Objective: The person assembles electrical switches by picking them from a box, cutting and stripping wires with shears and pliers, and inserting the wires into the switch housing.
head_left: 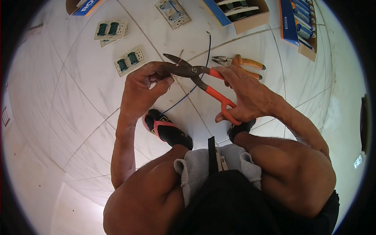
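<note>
My right hand [250,94] is wrapped around the orange-red handles of a pair of tin snips [194,70]. Their dark blades point left and stand apart. Close by the lower blade, my left hand [145,88] is closed in a pinch, its fingertips partly hidden behind the metal. A thin, copper-coloured piece of wire [181,53] pokes up between the blades and seems to come from the left fingers. Below the snips, a blue wire [209,45] runs across the tiled floor toward my left foot.
Pliers with orange-yellow handles [250,62] lie beyond my right hand. Pale socket frames with green modules [130,61] lie beyond my left hand, some stacked [111,29]. Another frame [172,13] lies face down farther off. Open cardboard boxes [250,23] stand at the far side, one with blue packets [303,19].
</note>
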The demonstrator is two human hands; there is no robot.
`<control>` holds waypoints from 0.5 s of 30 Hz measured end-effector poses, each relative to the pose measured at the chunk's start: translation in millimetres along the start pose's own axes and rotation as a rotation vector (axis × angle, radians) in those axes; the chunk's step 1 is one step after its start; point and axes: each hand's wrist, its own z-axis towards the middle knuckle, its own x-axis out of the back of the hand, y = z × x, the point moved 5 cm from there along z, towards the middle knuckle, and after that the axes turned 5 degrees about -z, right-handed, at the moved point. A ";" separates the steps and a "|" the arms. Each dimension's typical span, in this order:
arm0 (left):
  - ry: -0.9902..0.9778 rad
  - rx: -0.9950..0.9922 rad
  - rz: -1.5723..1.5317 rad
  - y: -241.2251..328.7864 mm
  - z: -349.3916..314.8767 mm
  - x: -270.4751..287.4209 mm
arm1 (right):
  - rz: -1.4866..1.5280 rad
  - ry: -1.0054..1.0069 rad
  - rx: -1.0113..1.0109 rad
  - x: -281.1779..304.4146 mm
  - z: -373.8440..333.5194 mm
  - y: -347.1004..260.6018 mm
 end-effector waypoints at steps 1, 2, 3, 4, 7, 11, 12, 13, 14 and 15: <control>0.002 -0.009 -0.003 -0.6 -0.8 0.5 | -0.012 -0.001 0.002 -0.3 0.2 -0.4; 0.004 -0.018 -0.006 -1.6 -1.5 1.1 | 0.017 -0.009 -0.005 -1.2 0.4 -0.4; 0.010 -0.029 -0.002 -2.2 -2.0 1.5 | 0.046 -0.018 -0.011 -1.9 0.6 -0.5; 0.017 -0.040 0.002 -2.9 -2.4 1.2 | 0.074 -0.027 -0.017 -3.0 0.9 -0.6; 0.044 -0.068 0.062 -2.0 -2.4 0.4 | 0.080 0.020 -0.001 -4.3 0.7 -1.0; 0.116 -0.062 0.124 1.2 -6.4 0.2 | 0.035 0.026 -0.002 -8.7 3.1 -0.2; 0.130 -0.076 0.132 1.2 -7.1 0.3 | 0.021 0.036 0.010 -9.5 3.6 -0.5; 0.143 -0.090 0.140 0.9 -8.0 0.5 | 0.023 0.029 0.010 -9.5 4.2 -1.3; 0.156 -0.105 0.148 0.9 -8.3 0.8 | 0.025 0.023 0.010 -9.5 4.7 -1.9; 0.153 -0.121 0.170 1.6 -8.5 0.5 | 0.043 0.000 -0.002 -7.9 5.1 -3.4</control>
